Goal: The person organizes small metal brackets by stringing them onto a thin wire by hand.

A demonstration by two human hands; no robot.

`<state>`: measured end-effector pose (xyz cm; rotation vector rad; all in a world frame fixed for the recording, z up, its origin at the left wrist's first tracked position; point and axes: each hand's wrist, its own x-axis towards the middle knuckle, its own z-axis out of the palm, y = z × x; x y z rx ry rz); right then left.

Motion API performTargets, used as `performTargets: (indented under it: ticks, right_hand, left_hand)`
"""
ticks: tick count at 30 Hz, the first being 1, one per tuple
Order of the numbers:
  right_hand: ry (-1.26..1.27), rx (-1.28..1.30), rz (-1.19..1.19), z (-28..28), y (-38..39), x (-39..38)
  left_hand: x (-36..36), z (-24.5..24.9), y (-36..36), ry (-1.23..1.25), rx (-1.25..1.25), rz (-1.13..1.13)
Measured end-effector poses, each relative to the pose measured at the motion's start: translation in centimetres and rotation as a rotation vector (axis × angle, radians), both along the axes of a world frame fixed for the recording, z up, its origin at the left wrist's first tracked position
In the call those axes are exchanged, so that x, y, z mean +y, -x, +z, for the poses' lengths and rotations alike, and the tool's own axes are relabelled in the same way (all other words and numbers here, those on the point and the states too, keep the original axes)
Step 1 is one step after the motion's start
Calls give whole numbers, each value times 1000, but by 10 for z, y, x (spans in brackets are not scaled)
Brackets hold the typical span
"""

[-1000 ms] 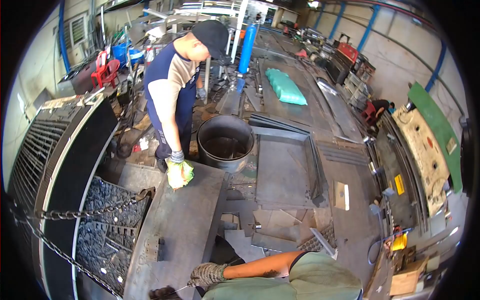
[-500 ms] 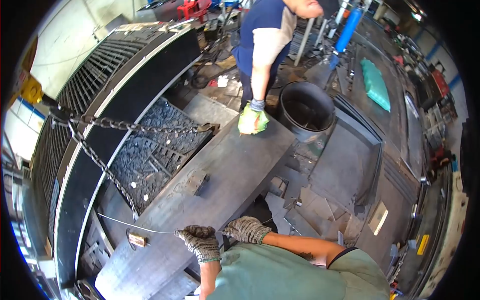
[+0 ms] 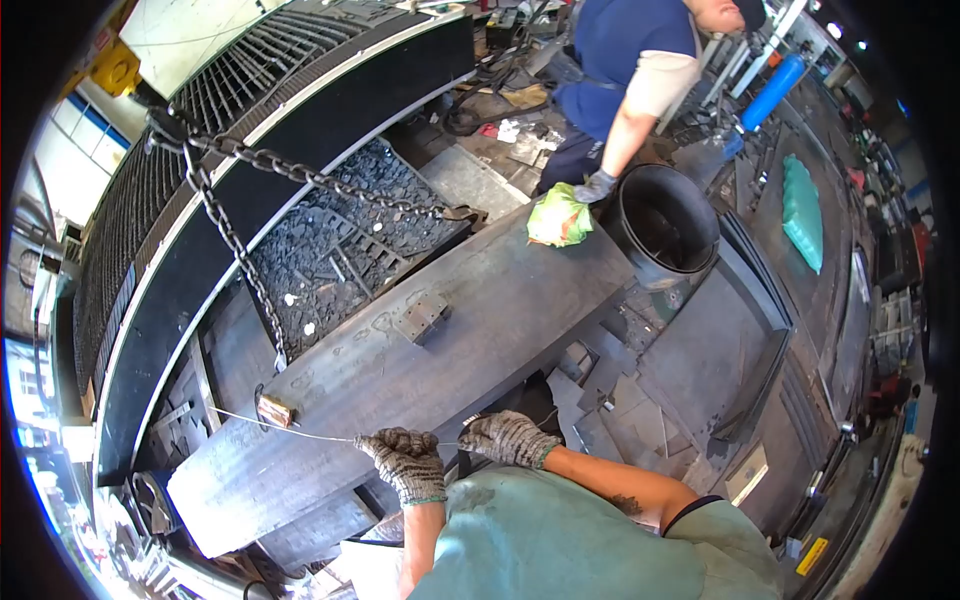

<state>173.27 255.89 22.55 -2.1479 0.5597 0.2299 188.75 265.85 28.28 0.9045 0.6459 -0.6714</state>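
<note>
A thin pale wire (image 3: 300, 432) runs across the near part of a long grey steel plate (image 3: 500, 290). My left hand (image 3: 403, 464), in a grey knitted glove, is closed on it. To its right, my right hand (image 3: 510, 438), gloved alike, pinches the same wire, and a short stretch shows between the hands. The wire's free end reaches out to the left, past a small light-coloured block (image 3: 275, 410) lying on the plate. Farther up the plate sits a small metal block (image 3: 422, 318).
Across the plate a co-worker's gloved hand (image 3: 597, 187) touches a yellow-green cloth bundle (image 3: 559, 216). A heavy chain (image 3: 232, 238) hangs at left, beside a bin of scrap (image 3: 330, 235). A round metal drum (image 3: 690, 268) stands beyond the plate, with sheet offcuts (image 3: 625, 420) nearby.
My view has shifted, so the scene sits differently in it. The co-worker's hand has moved from on top of the cloth bundle to its side. Both my hands keep hold of the wire.
</note>
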Motion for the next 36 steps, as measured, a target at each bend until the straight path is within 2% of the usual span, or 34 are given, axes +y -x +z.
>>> performTargets:
  ticks: [4, 8, 13, 18, 22, 24, 26, 28, 30, 31, 32, 33, 35, 36]
  right_hand:
    - [-49, 102, 30, 0, 3, 2]
    - [-99, 141, 84, 27, -2, -4]
    - [-81, 229, 72, 19, -8, 2]
    - [-87, 341, 43, 13, -15, 5]
    - [-43, 313, 60, 13, -19, 7]
    - [-54, 329, 85, 42, -26, 1]
    - [-16, 296, 93, 14, -21, 8]
    - [28, 260, 114, 21, -24, 5]
    - [8, 334, 70, 35, -24, 1]
    - [17, 324, 107, 30, -22, 0]
    - [86, 157, 117, 19, -12, 2]
    - [145, -15, 139, 11, -2, 6]
    - [263, -256, 100, -2, 8, 13]
    - [216, -267, 142, -19, 8, 12]
  left_hand:
    - [10, 5, -14, 33, -23, 24]
    - [14, 10, -16, 26, 16, 16]
    - [12, 4, -17, -78, 30, 72]
    - [17, 0, -19, -35, 5, 56]
    - [18, 5, -19, -63, 17, 64]
    - [18, 4, -21, -47, 12, 67]
    - [19, 5, -24, -38, 4, 74]
    - [15, 8, -28, 0, 6, 94]
    - [14, 11, -34, -6, -7, 107]
    - [16, 14, -38, -11, -23, 106]
    - [20, 19, -41, 2, -25, 84]
    - [26, -2, -42, 4, -39, 142]
    - [45, -60, -48, 336, -190, 7]
    - [49, -56, -45, 302, -198, 24]
